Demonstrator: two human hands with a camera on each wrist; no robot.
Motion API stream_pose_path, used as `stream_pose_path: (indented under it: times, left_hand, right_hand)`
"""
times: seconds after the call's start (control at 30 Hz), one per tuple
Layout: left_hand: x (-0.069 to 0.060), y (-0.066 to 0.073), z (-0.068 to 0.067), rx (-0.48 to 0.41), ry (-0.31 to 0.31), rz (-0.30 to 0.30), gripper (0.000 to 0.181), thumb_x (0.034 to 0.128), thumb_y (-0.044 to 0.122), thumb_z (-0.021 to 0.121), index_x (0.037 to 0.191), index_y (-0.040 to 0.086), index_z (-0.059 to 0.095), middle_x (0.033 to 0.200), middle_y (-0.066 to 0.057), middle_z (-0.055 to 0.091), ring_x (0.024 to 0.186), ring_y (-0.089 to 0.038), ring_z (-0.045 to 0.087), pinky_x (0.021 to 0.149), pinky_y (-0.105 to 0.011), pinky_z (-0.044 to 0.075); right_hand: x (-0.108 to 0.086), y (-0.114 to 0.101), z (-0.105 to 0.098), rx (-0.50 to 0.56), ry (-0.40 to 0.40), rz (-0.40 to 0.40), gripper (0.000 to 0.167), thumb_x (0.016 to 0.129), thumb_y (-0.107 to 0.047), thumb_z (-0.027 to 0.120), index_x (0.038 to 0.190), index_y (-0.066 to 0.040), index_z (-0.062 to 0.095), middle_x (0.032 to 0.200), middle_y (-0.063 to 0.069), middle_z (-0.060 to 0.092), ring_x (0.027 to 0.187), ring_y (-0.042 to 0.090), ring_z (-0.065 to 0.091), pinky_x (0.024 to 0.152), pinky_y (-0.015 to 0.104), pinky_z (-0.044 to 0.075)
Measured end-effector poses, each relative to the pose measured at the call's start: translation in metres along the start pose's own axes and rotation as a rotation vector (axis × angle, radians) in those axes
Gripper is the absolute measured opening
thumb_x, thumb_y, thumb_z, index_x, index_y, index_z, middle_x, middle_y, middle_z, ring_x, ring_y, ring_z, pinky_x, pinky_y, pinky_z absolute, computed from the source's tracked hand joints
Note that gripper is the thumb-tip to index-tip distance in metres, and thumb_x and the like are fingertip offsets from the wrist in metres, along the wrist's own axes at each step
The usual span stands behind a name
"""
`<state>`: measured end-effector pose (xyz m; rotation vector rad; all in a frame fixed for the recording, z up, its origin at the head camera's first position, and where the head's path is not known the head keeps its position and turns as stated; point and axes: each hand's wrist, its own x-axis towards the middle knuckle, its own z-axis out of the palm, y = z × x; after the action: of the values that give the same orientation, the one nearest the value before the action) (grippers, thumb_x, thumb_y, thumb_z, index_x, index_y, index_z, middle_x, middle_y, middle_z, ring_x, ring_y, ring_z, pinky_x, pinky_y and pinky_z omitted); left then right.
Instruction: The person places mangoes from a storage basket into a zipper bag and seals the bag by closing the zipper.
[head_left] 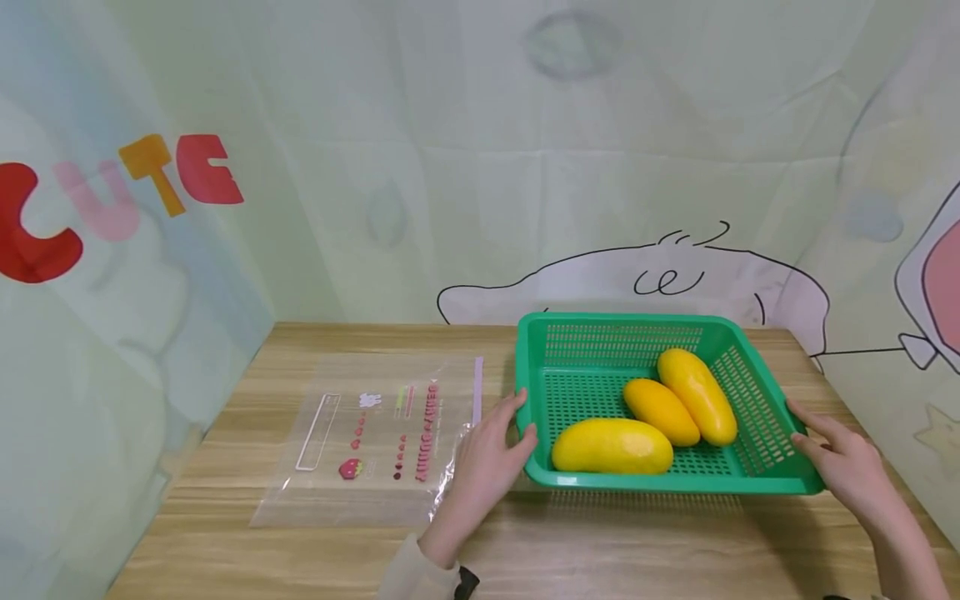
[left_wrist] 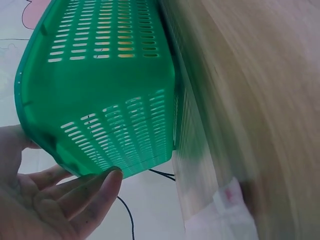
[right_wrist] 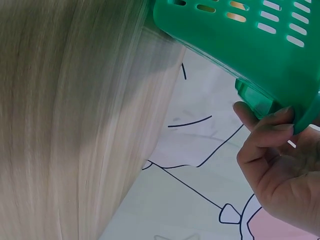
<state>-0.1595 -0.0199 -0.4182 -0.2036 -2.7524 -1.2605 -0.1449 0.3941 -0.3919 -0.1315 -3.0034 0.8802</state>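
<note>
A green plastic basket (head_left: 615, 482) with slotted walls is at the right of the table, holding three yellow mangoes: one lies along the front (head_left: 611, 447), while a smaller mango (head_left: 662, 412) and a longer mango (head_left: 697, 396) lean together at the right. My left hand (head_left: 491, 450) grips the basket's left rim, its fingers against the outer wall in the left wrist view. At the opposite end, my right hand (head_left: 851, 462) grips the right rim, fingers curled under it in the right wrist view. Whether the basket's base touches the table cannot be told.
Flat on the wooden table (head_left: 225, 500), left of the basket, lies a clear printed plastic bag (head_left: 375, 450) with a lilac strip along its right edge. A cartoon-printed cloth (head_left: 405, 167) hangs behind the table and around its sides.
</note>
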Motion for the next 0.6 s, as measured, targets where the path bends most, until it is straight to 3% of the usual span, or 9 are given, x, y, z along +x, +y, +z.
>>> stream_pose_path:
  times: [0.1,0.2,0.33,0.4,0.47,0.6]
  left_hand:
    - [-0.0013,-0.0002,-0.0006,0.009,-0.005,0.013,0.052,0.0916,0.036,0.057,0.141,0.021,0.048,0.146,-0.001,0.048,0.088,-0.021,0.065,0.054,-0.026,0.050]
    - [-0.0027,-0.0002,-0.0016,0.019,-0.013,0.030,0.053,0.0930,0.037,0.055,0.143,0.021,0.046,0.148,-0.001,0.046,0.121,-0.027,0.058,0.069,-0.036,0.057]
    - [-0.0034,-0.0008,-0.0036,0.032,-0.021,0.055,0.051,0.0960,0.038,0.050,0.144,0.021,0.045,0.149,-0.002,0.044,0.131,-0.031,0.051,0.090,-0.048,0.055]
    - [-0.0037,-0.0016,-0.0048,0.040,-0.020,0.071,0.050,0.0973,0.038,0.048,0.144,0.020,0.044,0.150,-0.003,0.042,0.135,-0.032,0.047,0.101,-0.054,0.047]
    - [-0.0037,-0.0025,-0.0059,0.034,-0.025,0.078,0.050,0.0983,0.038,0.047,0.145,0.021,0.042,0.152,-0.003,0.040,0.137,-0.032,0.044,0.106,-0.057,0.041]
    - [-0.0037,-0.0052,-0.0071,0.021,-0.030,0.060,0.055,0.0989,0.041,0.045,0.150,0.026,0.031,0.154,-0.002,0.036,0.139,-0.031,0.040,0.108,-0.058,0.039]
  right_hand:
    - [-0.0006,-0.0010,-0.0003,0.007,-0.004,0.010,0.054,0.102,-0.023,0.042,0.147,0.001,0.026,0.140,0.042,0.033,0.109,0.056,0.054,0.066,0.030,0.048]
    - [-0.0006,-0.0016,-0.0002,0.013,-0.011,0.021,0.053,0.102,-0.023,0.040,0.147,0.002,0.026,0.140,0.043,0.031,0.113,0.060,0.049,0.070,0.039,0.052]
    - [-0.0004,-0.0020,0.0002,0.023,-0.018,0.034,0.054,0.102,-0.024,0.039,0.148,0.001,0.024,0.142,0.043,0.028,0.115,0.059,0.048,0.069,0.037,0.052]
    - [0.0001,-0.0017,0.0004,0.032,-0.018,0.034,0.054,0.102,-0.025,0.039,0.148,0.000,0.024,0.142,0.043,0.028,0.115,0.059,0.049,0.067,0.033,0.051]
    - [0.0003,-0.0018,0.0009,0.028,-0.009,0.034,0.054,0.102,-0.024,0.040,0.148,0.000,0.026,0.142,0.042,0.030,0.113,0.056,0.052,0.064,0.026,0.049]
    - [0.0005,-0.0016,0.0017,0.029,0.002,0.031,0.053,0.102,-0.023,0.041,0.147,0.001,0.028,0.141,0.042,0.032,0.110,0.053,0.056,0.060,0.018,0.044]
